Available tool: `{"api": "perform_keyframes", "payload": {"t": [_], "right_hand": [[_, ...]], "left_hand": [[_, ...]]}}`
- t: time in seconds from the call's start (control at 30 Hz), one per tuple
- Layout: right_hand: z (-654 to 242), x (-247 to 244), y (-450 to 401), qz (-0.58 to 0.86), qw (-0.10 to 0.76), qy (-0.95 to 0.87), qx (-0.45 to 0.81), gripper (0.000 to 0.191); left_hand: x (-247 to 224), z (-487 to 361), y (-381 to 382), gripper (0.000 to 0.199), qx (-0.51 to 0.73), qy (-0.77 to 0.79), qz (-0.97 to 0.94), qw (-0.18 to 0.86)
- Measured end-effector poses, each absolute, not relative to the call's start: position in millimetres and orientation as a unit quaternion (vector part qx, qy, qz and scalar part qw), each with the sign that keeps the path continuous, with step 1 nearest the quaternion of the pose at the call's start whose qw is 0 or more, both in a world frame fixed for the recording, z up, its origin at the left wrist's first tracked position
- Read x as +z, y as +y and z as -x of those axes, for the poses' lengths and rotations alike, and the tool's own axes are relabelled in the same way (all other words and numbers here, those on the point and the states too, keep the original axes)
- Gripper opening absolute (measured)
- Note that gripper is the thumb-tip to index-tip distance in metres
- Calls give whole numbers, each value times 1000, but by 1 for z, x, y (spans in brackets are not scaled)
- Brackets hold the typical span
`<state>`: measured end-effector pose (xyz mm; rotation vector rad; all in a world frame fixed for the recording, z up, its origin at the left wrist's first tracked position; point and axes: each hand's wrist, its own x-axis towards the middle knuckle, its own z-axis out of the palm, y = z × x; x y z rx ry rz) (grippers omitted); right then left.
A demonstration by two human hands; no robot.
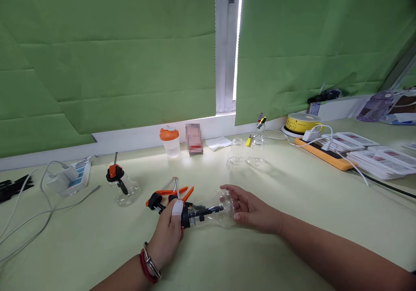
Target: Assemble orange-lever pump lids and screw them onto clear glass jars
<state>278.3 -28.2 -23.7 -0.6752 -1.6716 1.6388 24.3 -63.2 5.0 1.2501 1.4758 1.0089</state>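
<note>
A clear bottle (211,210) lies sideways above the table, its base to the right, with a black stem inside. My left hand (169,226) is wrapped round its black pump top, a white wrap on the thumb. At the base, my right hand (251,208) grips the bottle with thumb and fingers. Just beyond my left hand, orange-handled parts (172,191) with black caps and metal rods lie on the table. A second bottle (128,193) with a black and orange top stands tilted-looking at the left.
At the back are an orange-lidded cup (170,141), a box (194,139), paper (218,142) and clear bottles (236,151). Left: a white power strip (78,177) and cables. Right: an orange power strip (325,154), a yellow round container (302,123) and stacked cards (380,163).
</note>
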Motion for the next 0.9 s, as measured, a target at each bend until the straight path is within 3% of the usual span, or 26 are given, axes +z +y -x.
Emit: {"api": "perform_keyframes", "payload": {"t": [0.17,0.33,0.47,0.57,0.73,0.9], "right_hand": [[-276,-19,-26,317,292,-685,588,53],[-274,-15,-28,329,318,-669,586,55],[-278,-20,-27,270,342,-626,646,78],[-281,-23,-25,251,334,-610,674,84],[-281,-22,-23,260,297,-611,686,71],[-279,-17,-23,303,274,-667,622,51]], "left_hand": [[2,-24,-65,44,429,593,-542,413],[3,-25,-64,48,418,604,-520,436],[3,-25,-63,46,411,615,-484,467],[3,-24,-63,46,416,607,-509,446],[3,-23,-63,45,426,600,-550,396],[5,-25,-63,47,423,607,-550,386]]}}
